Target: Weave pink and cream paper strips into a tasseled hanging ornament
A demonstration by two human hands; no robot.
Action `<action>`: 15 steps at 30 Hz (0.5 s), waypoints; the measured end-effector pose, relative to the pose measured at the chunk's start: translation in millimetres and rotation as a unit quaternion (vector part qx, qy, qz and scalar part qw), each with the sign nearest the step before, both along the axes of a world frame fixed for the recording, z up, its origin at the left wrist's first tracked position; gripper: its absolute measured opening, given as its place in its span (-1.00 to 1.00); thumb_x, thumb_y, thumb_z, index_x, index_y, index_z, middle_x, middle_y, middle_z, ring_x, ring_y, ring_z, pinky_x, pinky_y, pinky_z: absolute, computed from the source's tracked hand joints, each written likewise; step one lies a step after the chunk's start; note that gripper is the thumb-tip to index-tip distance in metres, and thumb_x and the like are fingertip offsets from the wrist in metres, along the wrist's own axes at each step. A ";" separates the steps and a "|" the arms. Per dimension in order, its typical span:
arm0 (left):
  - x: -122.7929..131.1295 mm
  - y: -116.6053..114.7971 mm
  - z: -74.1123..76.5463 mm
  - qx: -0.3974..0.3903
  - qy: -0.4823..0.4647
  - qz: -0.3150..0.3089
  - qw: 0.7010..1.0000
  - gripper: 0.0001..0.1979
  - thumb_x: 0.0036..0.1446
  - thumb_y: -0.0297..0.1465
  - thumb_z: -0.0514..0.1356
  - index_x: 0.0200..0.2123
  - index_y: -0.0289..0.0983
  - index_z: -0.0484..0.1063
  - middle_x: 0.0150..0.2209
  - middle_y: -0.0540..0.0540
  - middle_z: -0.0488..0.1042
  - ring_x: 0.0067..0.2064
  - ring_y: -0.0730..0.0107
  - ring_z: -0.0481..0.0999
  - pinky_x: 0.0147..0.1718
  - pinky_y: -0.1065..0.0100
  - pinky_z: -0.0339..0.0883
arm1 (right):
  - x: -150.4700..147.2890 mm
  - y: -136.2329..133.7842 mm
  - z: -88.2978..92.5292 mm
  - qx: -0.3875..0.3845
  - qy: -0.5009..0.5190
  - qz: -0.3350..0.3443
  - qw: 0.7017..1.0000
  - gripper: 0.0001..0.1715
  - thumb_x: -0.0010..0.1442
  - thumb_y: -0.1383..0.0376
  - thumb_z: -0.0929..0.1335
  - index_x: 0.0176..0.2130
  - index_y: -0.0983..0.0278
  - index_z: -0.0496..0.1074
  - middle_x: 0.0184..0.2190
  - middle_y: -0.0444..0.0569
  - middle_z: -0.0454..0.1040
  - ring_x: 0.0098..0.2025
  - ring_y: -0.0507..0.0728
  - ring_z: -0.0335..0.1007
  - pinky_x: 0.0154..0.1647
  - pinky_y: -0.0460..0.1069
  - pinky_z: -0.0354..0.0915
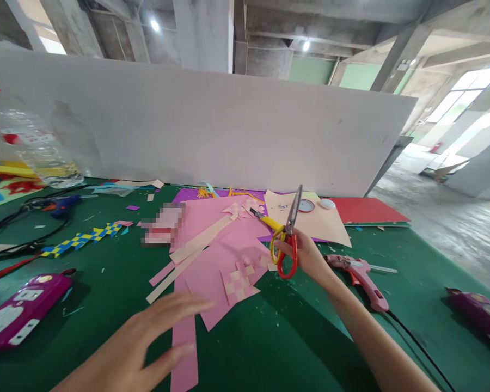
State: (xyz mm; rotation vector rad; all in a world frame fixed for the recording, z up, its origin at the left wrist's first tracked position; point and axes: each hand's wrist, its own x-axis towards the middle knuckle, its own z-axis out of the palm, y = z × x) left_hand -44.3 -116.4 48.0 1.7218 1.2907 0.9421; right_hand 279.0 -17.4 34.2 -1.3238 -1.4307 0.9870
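My right hand [308, 256] grips a pair of scissors [285, 239] with one red and one yellow handle, the blades spread apart and pointing up and to the left. It is raised over the right edge of a sheet of pink paper [216, 245] with a small pink-and-cream woven patch [237, 283]. My left hand [151, 337] hovers low at the front with fingers stretched out, holding nothing, just above a long pink strip [184, 354]. Loose cream and pink strips [179, 261] lie across the sheet.
The green table [294, 337] carries a pink glue gun [361, 275] with a cable, purple cases [20, 313] at left and at right [479, 316], a blue-yellow woven strip [79, 239], a plastic bottle [28, 141], a cream sheet [322, 220], red paper [367, 211]. A grey board [196, 130] stands behind.
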 end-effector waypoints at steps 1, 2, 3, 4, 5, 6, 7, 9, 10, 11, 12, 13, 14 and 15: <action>15.7 16.6 11.2 0.018 0.050 -0.038 0.998 -0.65 0.00 -0.27 0.27 -0.07 0.03 0.51 0.00 -0.05 0.48 0.10 0.03 0.34 0.12 0.21 0.12 | 1.1 0.7 -1.4 -0.001 -0.016 -0.012 1.000 -0.60 -0.01 0.06 0.42 -0.30 0.28 0.32 -0.49 -0.12 0.41 -0.48 0.06 0.30 -0.46 -0.03 0.24; 31.6 33.5 20.5 0.032 0.087 -0.084 0.992 -0.63 0.06 -0.28 0.22 -0.02 0.05 0.46 0.04 -0.02 0.45 0.12 0.06 0.32 0.13 0.20 0.09 | 2.4 1.3 -2.3 -0.001 -0.035 -0.023 0.999 -0.60 -0.02 0.05 0.42 -0.32 0.27 0.31 -0.50 -0.13 0.39 -0.48 0.06 0.28 -0.48 -0.04 0.21; 46.7 49.4 27.2 0.035 0.111 -0.136 0.984 -0.63 0.10 -0.29 0.19 0.02 0.06 0.43 0.06 -0.02 0.44 0.12 0.08 0.33 0.11 0.20 0.12 | 3.8 1.7 -2.6 0.003 -0.058 -0.033 0.998 -0.60 -0.03 0.04 0.42 -0.33 0.27 0.31 -0.51 -0.14 0.39 -0.49 0.06 0.27 -0.50 -0.05 0.19; 60.4 63.7 31.0 0.045 0.122 -0.157 0.979 -0.66 0.13 -0.27 0.16 0.00 0.03 0.44 0.03 -0.05 0.45 0.09 0.08 0.34 0.08 0.18 0.15 | 5.2 1.8 -2.4 0.010 -0.089 -0.047 0.995 -0.60 -0.03 0.04 0.42 -0.34 0.27 0.31 -0.51 -0.14 0.38 -0.49 0.06 0.25 -0.50 -0.05 0.16; 72.0 75.6 31.8 0.058 0.138 -0.163 0.975 -0.68 0.13 -0.24 0.17 -0.03 -0.03 0.47 -0.01 -0.10 0.47 0.06 0.05 0.37 0.04 0.15 0.19 | 6.2 1.8 -2.0 0.018 -0.128 -0.063 0.990 -0.61 -0.03 0.04 0.41 -0.34 0.26 0.32 -0.51 -0.15 0.38 -0.48 0.06 0.24 -0.50 -0.05 0.15; 81.3 84.7 30.1 0.060 0.182 -0.179 0.965 -0.66 0.08 -0.19 0.21 -0.05 -0.08 0.48 -0.05 -0.13 0.49 0.02 0.01 0.39 0.00 0.11 0.22 | 6.7 1.7 -1.8 0.024 -0.169 -0.081 0.982 -0.61 -0.04 0.04 0.41 -0.34 0.26 0.33 -0.52 -0.15 0.38 -0.48 0.07 0.23 -0.49 -0.05 0.14; 88.1 91.0 26.5 0.055 0.241 -0.200 0.948 -0.57 -0.02 -0.16 0.29 -0.04 -0.12 0.47 -0.08 -0.16 0.49 -0.01 -0.02 0.40 -0.03 0.08 0.24 | 6.5 1.5 -2.0 0.027 -0.205 -0.095 0.974 -0.62 -0.04 0.06 0.41 -0.33 0.26 0.33 -0.51 -0.14 0.38 -0.47 0.07 0.24 -0.48 -0.05 0.14; 95.5 96.7 16.9 0.066 0.315 -0.210 0.923 -0.32 -0.20 -0.19 0.40 0.06 -0.14 0.38 -0.03 -0.18 0.46 0.01 -0.06 0.38 -0.02 0.04 0.24 | 3.8 1.2 -4.3 0.023 -0.251 -0.114 0.961 -0.65 -0.05 0.11 0.40 -0.29 0.25 0.35 -0.47 -0.11 0.42 -0.44 0.10 0.29 -0.45 -0.05 0.16; 96.8 97.0 12.3 0.068 0.340 -0.211 0.914 -0.21 -0.27 -0.21 0.44 0.10 -0.13 0.33 0.01 -0.20 0.44 0.04 -0.07 0.37 -0.02 0.03 0.24 | 1.4 1.0 -6.4 0.017 -0.260 -0.115 0.959 -0.66 -0.04 0.14 0.39 -0.26 0.26 0.37 -0.44 -0.09 0.45 -0.40 0.11 0.33 -0.42 -0.05 0.18; 96.8 96.5 8.6 0.067 0.363 -0.209 0.906 -0.13 -0.32 -0.23 0.46 0.14 -0.14 0.28 0.03 -0.22 0.42 0.06 -0.10 0.35 -0.02 0.01 0.24 | -1.6 0.9 -8.8 0.013 -0.263 -0.111 0.958 -0.67 -0.03 0.17 0.38 -0.24 0.26 0.38 -0.39 -0.06 0.48 -0.37 0.13 0.36 -0.39 -0.05 0.21; 96.0 95.6 5.8 0.064 0.383 -0.208 0.898 -0.07 -0.35 -0.24 0.46 0.17 -0.16 0.25 0.03 -0.24 0.42 0.06 -0.13 0.35 -0.03 -0.01 0.24 | -5.1 0.7 -11.3 0.010 -0.263 -0.107 0.959 -0.67 -0.02 0.19 0.37 -0.22 0.26 0.39 -0.36 -0.04 0.49 -0.33 0.14 0.38 -0.36 -0.04 0.22; 94.7 94.7 4.0 0.059 0.395 -0.205 0.893 -0.04 -0.36 -0.24 0.47 0.18 -0.17 0.23 0.02 -0.26 0.42 0.05 -0.15 0.35 -0.03 -0.02 0.24 | -8.7 0.3 -13.6 0.009 -0.262 -0.103 0.959 -0.67 -0.02 0.20 0.36 -0.21 0.27 0.39 -0.33 -0.02 0.51 -0.31 0.15 0.40 -0.33 -0.03 0.23; 92.9 94.1 2.8 0.054 0.401 -0.204 0.891 -0.04 -0.35 -0.25 0.47 0.19 -0.18 0.22 0.02 -0.26 0.42 0.05 -0.16 0.35 -0.04 -0.03 0.24 | -12.3 -0.1 -15.5 0.008 -0.262 -0.100 0.960 -0.67 -0.01 0.21 0.36 -0.20 0.27 0.40 -0.30 0.00 0.51 -0.29 0.16 0.41 -0.30 -0.02 0.24; 90.9 93.7 1.7 0.050 0.399 -0.206 0.892 -0.06 -0.33 -0.25 0.46 0.19 -0.17 0.22 0.03 -0.26 0.42 0.06 -0.16 0.35 -0.03 -0.03 0.24 | -15.6 -0.5 -17.0 0.007 -0.261 -0.098 0.960 -0.66 -0.01 0.21 0.35 -0.19 0.28 0.40 -0.28 0.01 0.52 -0.27 0.16 0.41 -0.28 -0.02 0.25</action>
